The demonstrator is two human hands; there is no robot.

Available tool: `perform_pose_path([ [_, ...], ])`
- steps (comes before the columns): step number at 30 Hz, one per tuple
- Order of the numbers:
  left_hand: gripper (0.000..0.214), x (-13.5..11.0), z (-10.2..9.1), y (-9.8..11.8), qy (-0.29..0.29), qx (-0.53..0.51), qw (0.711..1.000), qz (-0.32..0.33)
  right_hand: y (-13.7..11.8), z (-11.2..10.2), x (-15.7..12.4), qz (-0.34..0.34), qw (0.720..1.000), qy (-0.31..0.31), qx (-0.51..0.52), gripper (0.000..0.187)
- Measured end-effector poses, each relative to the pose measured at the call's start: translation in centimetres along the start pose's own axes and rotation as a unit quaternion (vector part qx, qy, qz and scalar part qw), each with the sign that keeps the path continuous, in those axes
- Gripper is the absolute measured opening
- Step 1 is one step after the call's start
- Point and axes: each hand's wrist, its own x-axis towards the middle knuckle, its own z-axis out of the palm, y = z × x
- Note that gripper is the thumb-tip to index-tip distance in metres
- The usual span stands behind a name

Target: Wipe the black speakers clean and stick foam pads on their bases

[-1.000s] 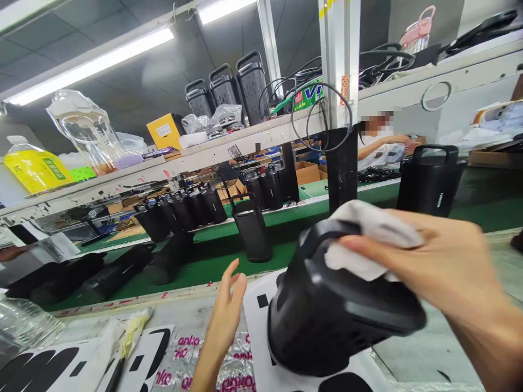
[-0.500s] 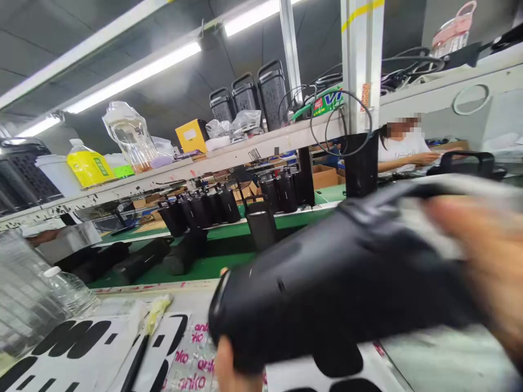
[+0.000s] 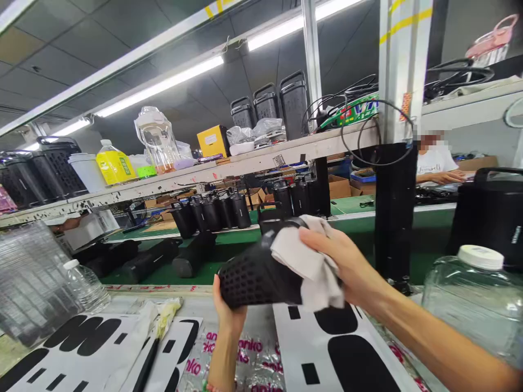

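A black portable speaker [image 3: 249, 280] with a perforated side is held tilted above the bench. Its narrow end at the left rests in my left hand [image 3: 231, 313], whose fingers wrap around it. My right hand [image 3: 341, 253] is closed on a white cloth [image 3: 300, 250], pressed against the speaker's upper right part. The cloth covers part of that end. Below lie white sheets with black adhesive pads [image 3: 355, 359] and clear plastic film with pink lettering [image 3: 249, 348].
Several black speakers stand and lie on the green conveyor [image 3: 229, 261] beyond the bench. A large clear jar [image 3: 474, 299] is at the right, a clear bottle [image 3: 85, 286] and stacked plastic trays [image 3: 35, 283] at the left. A loaded shelf [image 3: 245, 160] spans above. A co-worker [image 3: 437, 160] sits behind.
The speaker has moved away from the camera and turned, so its perforated side shows instead of the smooth one. The white cloth in my right hand now lies over its upper end.
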Motion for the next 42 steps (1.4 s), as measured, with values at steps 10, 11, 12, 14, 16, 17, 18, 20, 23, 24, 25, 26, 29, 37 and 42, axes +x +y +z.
perform_pose_path([
  [10, 0.025, 6.0, -5.6, -3.4, 0.117, 0.075, 0.984, 0.11, 14.7, 13.0, 16.5, -0.074, 0.946, -0.065, -0.31, 0.031],
  [11, 0.023, 6.3, -5.5, -3.4, 0.109, 0.08, 0.984, 0.112, 16.1, 13.5, 16.7, -0.087, 0.929, -0.084, -0.35, 0.032],
  [12, 0.021, 6.6, -5.5, -3.4, 0.105, 0.083, 0.985, 0.112, 17.5, 13.9, 16.5, -0.1, 0.91, -0.104, -0.388, 0.032],
  [14, 0.02, 7.2, -5.3, -3.4, 0.103, 0.086, 0.985, 0.109, 19.8, 14.2, 15.7, -0.123, 0.869, -0.145, -0.456, 0.032],
  [16, 0.02, 7.7, -5.3, -3.5, 0.104, 0.087, 0.985, 0.103, 21.5, 14.2, 14.9, -0.138, 0.827, -0.176, -0.516, 0.031],
  [17, 0.021, 7.9, -5.4, -3.6, 0.105, 0.088, 0.986, 0.099, 22.0, 14.2, 14.8, -0.142, 0.807, -0.187, -0.543, 0.031],
  [18, 0.021, 8.1, -5.5, -3.7, 0.104, 0.089, 0.986, 0.095, 22.1, 14.2, 15.0, -0.146, 0.787, -0.192, -0.567, 0.03],
  [20, 0.021, 8.3, -5.6, -4.0, 0.102, 0.093, 0.987, 0.088, 20.9, 14.0, 16.4, -0.156, 0.753, -0.185, -0.612, 0.03],
  [23, 0.021, 8.5, -5.8, -4.2, 0.094, 0.1, 0.987, 0.084, 16.7, 12.5, 20.4, -0.178, 0.714, -0.122, -0.666, 0.032],
  [24, 0.021, 8.5, -5.8, -4.3, 0.092, 0.103, 0.987, 0.083, 15.0, 11.5, 21.8, -0.187, 0.703, -0.088, -0.681, 0.034],
  [25, 0.022, 8.5, -5.8, -4.3, 0.089, 0.106, 0.987, 0.082, 13.4, 10.2, 23.0, -0.194, 0.692, -0.054, -0.693, 0.037],
  [26, 0.023, 8.5, -5.9, -4.3, 0.087, 0.111, 0.987, 0.08, 11.9, 8.9, 23.9, -0.193, 0.681, -0.024, -0.706, 0.04],
  [29, 0.025, 8.3, -5.8, -4.3, 0.073, 0.126, 0.987, 0.074, 9.2, 5.0, 24.3, -0.172, 0.652, 0.007, -0.738, 0.04],
  [37, 0.02, 4.6, -4.2, -4.2, -0.075, 0.189, 0.978, 0.034, 4.1, 0.7, 15.4, -0.179, 0.654, 0.009, -0.735, 0.035],
  [42, 0.07, -2.2, 1.5, -4.8, -0.247, 0.161, 0.956, -0.001, -1.7, -4.2, 7.1, -0.266, 0.731, 0.208, -0.593, 0.05],
])
